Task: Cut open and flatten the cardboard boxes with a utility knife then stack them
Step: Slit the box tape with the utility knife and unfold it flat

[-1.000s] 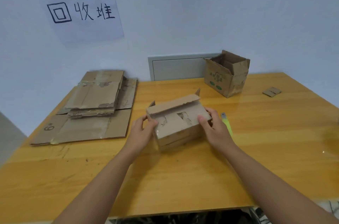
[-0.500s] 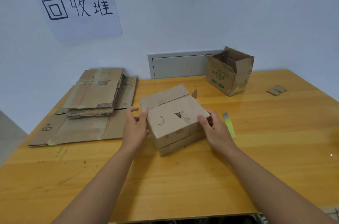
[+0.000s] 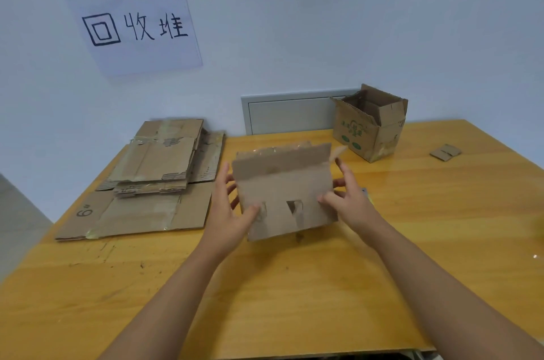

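At the left edge of the tabletop (image 3: pixel 294 286) we see the stack of flattened boxes (image 3: pixel 153 180), the largest sheet at the bottom and smaller ones on top. On the wall above it hangs a paper sign (image 3: pixel 135 26). Toward the centre, our left hand (image 3: pixel 226 212) grips the left edge of the cardboard box (image 3: pixel 284 191), thumb on the near face, fingers behind. The box is tilted up off the tabletop, its upper flap raised and a torn hole in its near face. Our right hand (image 3: pixel 347 200) grips its right edge, thumb in front. Near the far edge stands an open box (image 3: pixel 369 127) with green print. Toward the far right corner lies a cardboard scrap (image 3: pixel 445 152).
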`<state>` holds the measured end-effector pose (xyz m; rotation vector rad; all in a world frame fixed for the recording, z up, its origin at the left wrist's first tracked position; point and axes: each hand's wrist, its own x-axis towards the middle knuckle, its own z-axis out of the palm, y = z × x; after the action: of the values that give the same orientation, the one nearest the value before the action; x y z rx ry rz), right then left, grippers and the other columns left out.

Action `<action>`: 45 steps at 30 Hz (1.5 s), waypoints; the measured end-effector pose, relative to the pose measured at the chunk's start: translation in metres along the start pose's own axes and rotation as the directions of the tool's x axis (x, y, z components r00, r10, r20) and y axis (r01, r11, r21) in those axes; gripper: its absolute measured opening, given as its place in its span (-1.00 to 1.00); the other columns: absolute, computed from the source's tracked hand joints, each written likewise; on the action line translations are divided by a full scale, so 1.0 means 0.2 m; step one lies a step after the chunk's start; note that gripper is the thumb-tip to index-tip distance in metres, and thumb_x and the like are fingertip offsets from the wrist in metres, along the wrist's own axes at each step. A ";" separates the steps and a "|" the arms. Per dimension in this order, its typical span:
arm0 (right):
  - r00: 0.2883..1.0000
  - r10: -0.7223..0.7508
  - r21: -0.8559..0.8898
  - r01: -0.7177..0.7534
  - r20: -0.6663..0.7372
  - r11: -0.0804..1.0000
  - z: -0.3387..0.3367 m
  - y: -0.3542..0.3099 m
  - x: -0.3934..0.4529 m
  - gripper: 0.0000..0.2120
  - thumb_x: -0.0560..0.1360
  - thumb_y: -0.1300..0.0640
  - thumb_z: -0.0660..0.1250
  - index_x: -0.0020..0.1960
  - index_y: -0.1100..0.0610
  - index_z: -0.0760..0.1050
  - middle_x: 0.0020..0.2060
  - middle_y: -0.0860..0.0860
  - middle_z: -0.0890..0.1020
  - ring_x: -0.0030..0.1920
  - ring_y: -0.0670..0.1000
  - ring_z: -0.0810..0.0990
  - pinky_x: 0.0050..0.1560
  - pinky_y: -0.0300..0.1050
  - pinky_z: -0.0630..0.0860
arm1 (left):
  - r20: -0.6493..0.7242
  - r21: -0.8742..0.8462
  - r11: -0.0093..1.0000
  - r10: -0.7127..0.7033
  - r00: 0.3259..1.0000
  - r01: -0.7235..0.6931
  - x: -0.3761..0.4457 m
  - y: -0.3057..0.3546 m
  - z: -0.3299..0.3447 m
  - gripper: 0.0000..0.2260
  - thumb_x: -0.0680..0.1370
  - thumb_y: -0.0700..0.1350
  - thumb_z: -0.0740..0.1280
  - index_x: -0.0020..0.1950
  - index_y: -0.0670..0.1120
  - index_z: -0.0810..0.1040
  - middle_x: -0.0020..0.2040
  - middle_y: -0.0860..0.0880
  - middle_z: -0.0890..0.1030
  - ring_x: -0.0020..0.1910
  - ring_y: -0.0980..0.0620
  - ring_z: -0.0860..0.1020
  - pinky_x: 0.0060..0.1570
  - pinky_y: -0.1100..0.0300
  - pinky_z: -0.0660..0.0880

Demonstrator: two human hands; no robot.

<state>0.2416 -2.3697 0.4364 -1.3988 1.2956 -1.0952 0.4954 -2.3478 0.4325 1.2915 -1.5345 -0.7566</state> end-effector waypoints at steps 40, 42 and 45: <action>0.973 -0.230 -0.026 0.230 0.009 0.973 -0.03 0.09 -0.04 -0.58 0.61 0.03 -0.06 0.28 -0.14 0.49 0.34 -0.18 0.41 0.34 -0.23 0.38 0.22 -0.33 0.43 | 0.078 0.010 0.995 0.100 0.992 -0.101 -0.05 0.00 -0.03 -0.75 0.50 0.17 0.25 0.07 0.24 0.66 0.47 0.19 0.31 0.46 0.24 0.25 0.26 0.20 0.36; 0.973 -0.217 -0.031 0.220 0.077 0.975 -0.04 0.08 -0.04 -0.60 0.56 0.01 -0.02 0.29 -0.16 0.46 0.37 -0.14 0.39 0.35 -0.21 0.38 0.26 -0.27 0.44 | 0.057 -0.026 0.997 0.078 0.995 -0.077 -0.05 0.03 -0.02 -0.72 0.51 0.22 0.19 0.03 0.22 0.66 0.41 0.21 0.37 0.39 0.30 0.31 0.15 0.40 0.35; 0.980 -0.196 -0.038 0.197 0.038 0.980 -0.03 0.05 -0.03 -0.76 0.63 -0.07 0.13 0.23 -0.16 0.50 0.24 -0.14 0.47 0.24 -0.21 0.46 0.24 -0.14 0.45 | -0.058 0.005 0.998 0.068 0.996 -0.068 -0.03 0.07 0.01 -0.83 0.62 0.16 0.19 0.09 0.21 0.55 0.21 0.14 0.54 0.20 0.20 0.50 0.00 0.43 0.45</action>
<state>0.2337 -2.3646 0.4284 -1.5966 1.1798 -1.1753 0.4888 -2.3387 0.4436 1.2469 -1.5255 -0.6683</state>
